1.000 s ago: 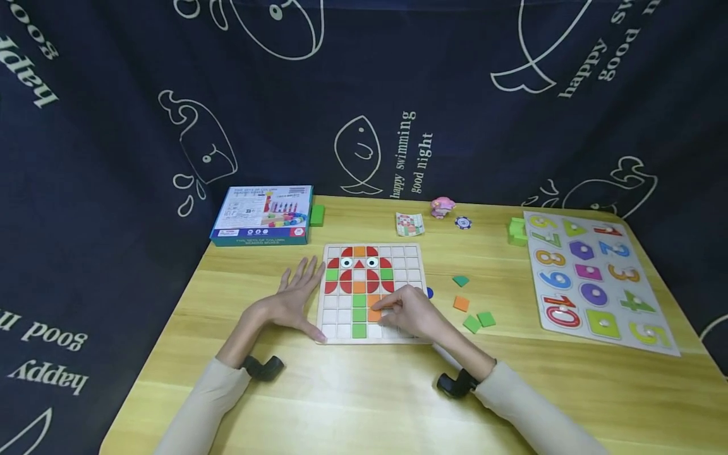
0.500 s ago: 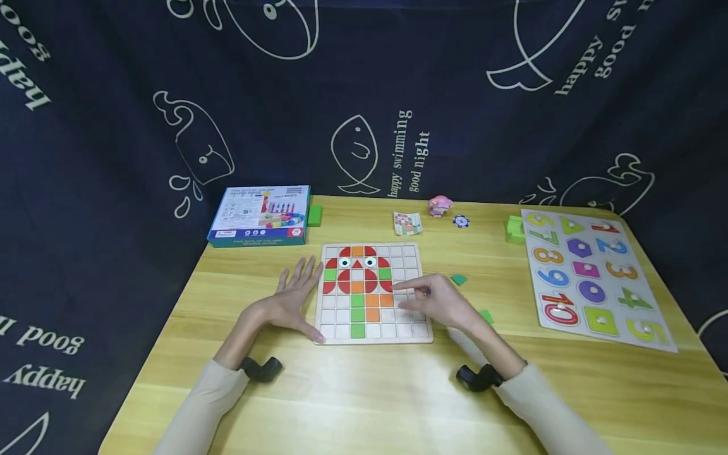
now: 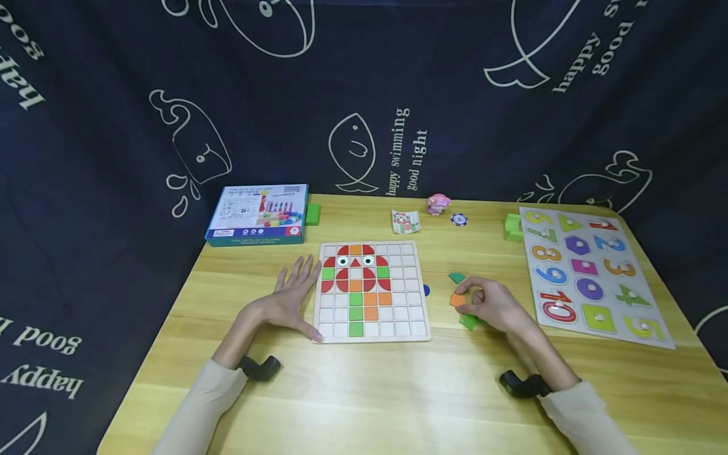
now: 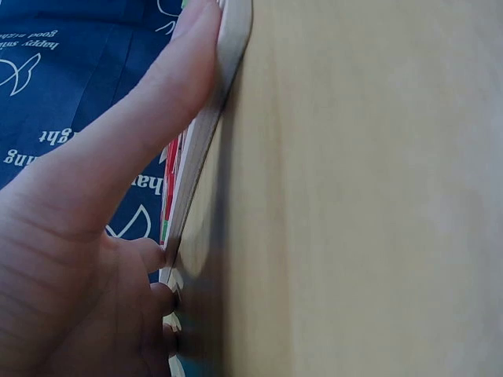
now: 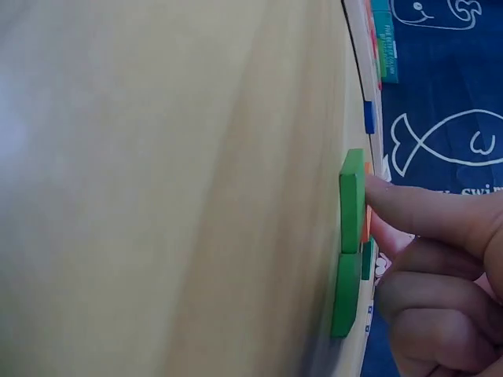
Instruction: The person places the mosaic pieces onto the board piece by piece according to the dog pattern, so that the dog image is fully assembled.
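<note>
A square wooden grid board (image 3: pixel 402 311) bears red, orange and green pieces forming an owl-like figure with two eyes. Along its left side lies my left hand (image 3: pixel 282 308), fingers spread, thumb at the near left corner. The left wrist view shows that thumb against the board's edge (image 4: pixel 196 145). To the right of the board, my right hand (image 3: pixel 493 305) pinches an orange square tile (image 3: pixel 456 299) between thumb and index finger. Two green square tiles (image 5: pixel 352 200) lie beside it, partly hidden by that hand in the head view. A dark green piece (image 3: pixel 457 277) lies just beyond.
A blue round piece (image 3: pixel 426 290) sits at the board's right edge. Behind are a picture card (image 3: pixel 406 222), a pink figurine (image 3: pixel 438 204) and a poker chip (image 3: pixel 459 219). A number puzzle (image 3: pixel 597 278) lies right, green blocks (image 3: pixel 513 227) beside it; a boxed toy (image 3: pixel 258 215) stands back left.
My right hand has left the board and moved right to the loose tiles, where it now pinches the orange one. An orange tile was added to the board's grid. The left hand stays put.
</note>
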Action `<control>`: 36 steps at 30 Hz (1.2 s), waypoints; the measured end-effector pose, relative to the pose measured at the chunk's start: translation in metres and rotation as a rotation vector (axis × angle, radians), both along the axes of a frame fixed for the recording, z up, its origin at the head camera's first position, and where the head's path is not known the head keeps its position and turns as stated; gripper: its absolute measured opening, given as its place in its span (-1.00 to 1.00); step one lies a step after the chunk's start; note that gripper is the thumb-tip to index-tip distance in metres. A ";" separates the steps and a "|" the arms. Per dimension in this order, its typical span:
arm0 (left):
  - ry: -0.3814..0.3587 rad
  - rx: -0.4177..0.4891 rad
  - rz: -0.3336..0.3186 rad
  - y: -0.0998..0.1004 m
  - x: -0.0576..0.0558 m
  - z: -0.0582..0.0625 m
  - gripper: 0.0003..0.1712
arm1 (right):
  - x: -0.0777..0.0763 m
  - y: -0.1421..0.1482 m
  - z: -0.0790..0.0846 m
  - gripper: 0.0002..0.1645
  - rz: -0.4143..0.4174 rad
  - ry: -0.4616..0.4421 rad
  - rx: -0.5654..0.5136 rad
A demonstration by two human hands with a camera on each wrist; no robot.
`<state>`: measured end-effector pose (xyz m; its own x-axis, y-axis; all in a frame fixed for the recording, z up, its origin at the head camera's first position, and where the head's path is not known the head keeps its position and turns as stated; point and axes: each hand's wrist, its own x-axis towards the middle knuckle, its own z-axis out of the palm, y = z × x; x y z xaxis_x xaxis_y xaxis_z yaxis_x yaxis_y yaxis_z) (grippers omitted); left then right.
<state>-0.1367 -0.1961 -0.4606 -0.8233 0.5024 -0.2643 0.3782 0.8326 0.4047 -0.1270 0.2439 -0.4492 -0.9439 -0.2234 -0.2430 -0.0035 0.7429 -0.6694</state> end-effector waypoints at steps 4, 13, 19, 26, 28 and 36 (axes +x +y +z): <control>-0.002 -0.008 -0.001 -0.001 -0.001 -0.001 0.76 | -0.003 0.000 0.003 -0.66 0.002 0.010 0.048; -0.003 0.001 0.008 -0.001 0.000 0.000 0.77 | -0.004 -0.008 0.004 -0.64 0.025 0.062 0.051; -0.004 -0.001 0.006 -0.001 0.000 -0.001 0.77 | -0.002 -0.030 0.002 -0.67 0.041 0.080 -0.066; -0.006 -0.004 0.005 -0.001 0.001 0.000 0.78 | 0.009 -0.073 0.001 -0.77 0.107 0.057 -0.165; -0.005 -0.003 0.005 -0.001 0.001 0.000 0.77 | 0.012 -0.087 0.001 -0.77 0.116 0.041 -0.168; -0.004 0.002 0.005 -0.002 0.001 0.000 0.77 | 0.014 -0.114 0.002 -0.72 0.113 0.023 -0.166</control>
